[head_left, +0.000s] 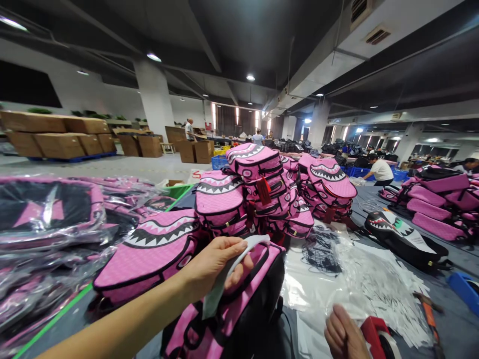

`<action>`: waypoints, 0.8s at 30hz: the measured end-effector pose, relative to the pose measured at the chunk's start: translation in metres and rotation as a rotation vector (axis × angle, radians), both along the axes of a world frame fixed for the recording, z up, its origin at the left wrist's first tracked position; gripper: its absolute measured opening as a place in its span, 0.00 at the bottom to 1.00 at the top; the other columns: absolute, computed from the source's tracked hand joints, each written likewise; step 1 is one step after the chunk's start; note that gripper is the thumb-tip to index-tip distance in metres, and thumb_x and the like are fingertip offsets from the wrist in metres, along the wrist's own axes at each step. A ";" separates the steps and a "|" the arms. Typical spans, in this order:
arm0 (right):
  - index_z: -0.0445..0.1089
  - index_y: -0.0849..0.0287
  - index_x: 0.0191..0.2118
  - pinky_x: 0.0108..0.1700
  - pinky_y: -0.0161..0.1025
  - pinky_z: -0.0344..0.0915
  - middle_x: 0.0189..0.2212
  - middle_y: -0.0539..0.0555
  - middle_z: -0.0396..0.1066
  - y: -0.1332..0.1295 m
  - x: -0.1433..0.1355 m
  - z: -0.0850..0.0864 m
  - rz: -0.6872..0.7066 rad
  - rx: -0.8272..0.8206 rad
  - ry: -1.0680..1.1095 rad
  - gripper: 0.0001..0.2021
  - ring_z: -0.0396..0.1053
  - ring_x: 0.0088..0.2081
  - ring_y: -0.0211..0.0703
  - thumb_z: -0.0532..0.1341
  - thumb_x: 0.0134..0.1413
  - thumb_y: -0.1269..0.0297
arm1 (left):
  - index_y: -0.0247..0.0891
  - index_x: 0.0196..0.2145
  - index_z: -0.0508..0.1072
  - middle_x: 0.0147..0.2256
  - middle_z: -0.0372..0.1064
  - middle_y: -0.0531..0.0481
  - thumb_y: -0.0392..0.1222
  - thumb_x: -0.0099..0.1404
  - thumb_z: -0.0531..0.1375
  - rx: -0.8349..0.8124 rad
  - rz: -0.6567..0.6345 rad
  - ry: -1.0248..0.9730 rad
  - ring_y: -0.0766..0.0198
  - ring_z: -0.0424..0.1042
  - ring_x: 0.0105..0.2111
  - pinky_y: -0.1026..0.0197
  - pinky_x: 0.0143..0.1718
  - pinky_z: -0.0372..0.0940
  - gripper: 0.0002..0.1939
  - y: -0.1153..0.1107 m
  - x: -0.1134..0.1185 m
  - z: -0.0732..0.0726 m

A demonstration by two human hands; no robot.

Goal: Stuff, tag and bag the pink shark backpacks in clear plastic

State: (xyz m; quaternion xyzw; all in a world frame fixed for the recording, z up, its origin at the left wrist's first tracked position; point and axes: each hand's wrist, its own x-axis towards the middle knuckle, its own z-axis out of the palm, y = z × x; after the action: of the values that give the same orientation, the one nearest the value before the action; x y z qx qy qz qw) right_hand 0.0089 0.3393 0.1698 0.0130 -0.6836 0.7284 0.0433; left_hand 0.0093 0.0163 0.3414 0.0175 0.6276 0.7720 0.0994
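Note:
My left hand (220,262) pinches a pale, bent strip (219,289) between thumb and fingers. It is above a pink and black backpack (232,319) that stands in front of me. My right hand (345,333) is low in the picture with its fingers curled; whether it holds anything is hidden. Just right of it lies a red tape dispenser (377,339). Pink backpacks with a shark-mouth print (220,197) are piled behind my left hand.
Plastic-wrapped pink bags (48,219) fill the left side. Right of centre lie clear plastic (310,279), white tags (385,284), a black shark bag (404,239), an orange-handled hammer (428,311) and a blue dispenser (464,291). People (380,170) and cartons (60,144) are farther back.

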 end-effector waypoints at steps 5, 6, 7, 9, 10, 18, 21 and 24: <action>0.59 0.56 0.30 0.19 0.28 0.44 0.16 0.40 0.51 -0.086 -0.007 0.125 0.395 -0.344 0.029 0.24 0.42 0.17 0.27 0.70 0.53 0.44 | 0.31 0.23 0.75 0.12 0.65 0.49 0.64 0.50 0.69 0.019 -0.021 -0.008 0.70 0.59 0.09 0.70 0.11 0.50 0.28 0.021 0.011 0.002; 0.60 0.56 0.30 0.18 0.27 0.41 0.15 0.39 0.52 -0.099 -0.010 0.141 0.445 -0.327 0.038 0.25 0.41 0.17 0.26 0.71 0.50 0.43 | 0.31 0.22 0.75 0.12 0.65 0.48 0.66 0.50 0.68 0.012 -0.016 -0.011 0.70 0.60 0.09 0.70 0.11 0.51 0.30 0.024 0.013 0.002; 0.60 0.56 0.30 0.18 0.27 0.39 0.15 0.39 0.53 -0.110 -0.012 0.152 0.481 -0.301 0.038 0.26 0.41 0.16 0.25 0.71 0.48 0.42 | 0.31 0.22 0.75 0.12 0.66 0.47 0.68 0.51 0.66 0.000 -0.009 -0.011 0.70 0.60 0.10 0.69 0.12 0.52 0.31 0.028 0.015 0.002; 0.60 0.57 0.30 0.17 0.27 0.37 0.14 0.39 0.55 -0.123 -0.018 0.161 0.520 -0.249 0.023 0.27 0.41 0.15 0.24 0.72 0.46 0.40 | 0.30 0.22 0.75 0.13 0.65 0.46 0.73 0.54 0.61 -0.028 0.004 -0.018 0.70 0.61 0.10 0.69 0.12 0.54 0.36 0.033 0.018 0.002; 0.60 0.57 0.31 0.17 0.27 0.37 0.14 0.39 0.56 -0.127 -0.020 0.161 0.523 -0.228 0.013 0.28 0.42 0.14 0.24 0.72 0.45 0.40 | 0.29 0.22 0.75 0.12 0.65 0.46 0.75 0.55 0.58 -0.037 0.005 -0.024 0.70 0.60 0.10 0.69 0.13 0.54 0.39 0.036 0.019 0.001; 0.61 0.57 0.30 0.17 0.26 0.42 0.16 0.44 0.65 -0.131 -0.018 0.150 0.574 -0.160 0.002 0.29 0.54 0.15 0.27 0.70 0.45 0.37 | 0.31 0.22 0.74 0.15 0.65 0.49 0.74 0.55 0.60 0.080 -0.038 0.019 0.70 0.61 0.10 0.69 0.11 0.53 0.36 0.051 0.021 0.001; 0.60 0.57 0.30 0.17 0.26 0.43 0.16 0.44 0.66 -0.129 -0.018 0.148 0.579 -0.156 -0.001 0.29 0.54 0.15 0.27 0.70 0.45 0.36 | 0.30 0.24 0.74 0.17 0.67 0.49 0.70 0.55 0.63 0.090 -0.033 0.035 0.71 0.61 0.11 0.69 0.10 0.53 0.33 0.053 0.021 -0.001; 0.59 0.57 0.30 0.15 0.26 0.41 0.16 0.43 0.66 -0.126 -0.019 0.145 0.581 -0.146 -0.003 0.29 0.50 0.13 0.25 0.69 0.46 0.36 | 0.32 0.24 0.74 0.14 0.65 0.50 0.66 0.56 0.64 0.083 -0.032 0.052 0.70 0.60 0.10 0.69 0.10 0.52 0.29 0.054 0.021 -0.004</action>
State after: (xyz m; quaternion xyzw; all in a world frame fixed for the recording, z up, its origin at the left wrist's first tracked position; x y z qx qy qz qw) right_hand -0.0097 0.2129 0.3143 0.2039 -0.5972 0.7575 -0.1674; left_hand 0.0304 0.0707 0.3374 0.0516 0.5971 0.7949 0.0948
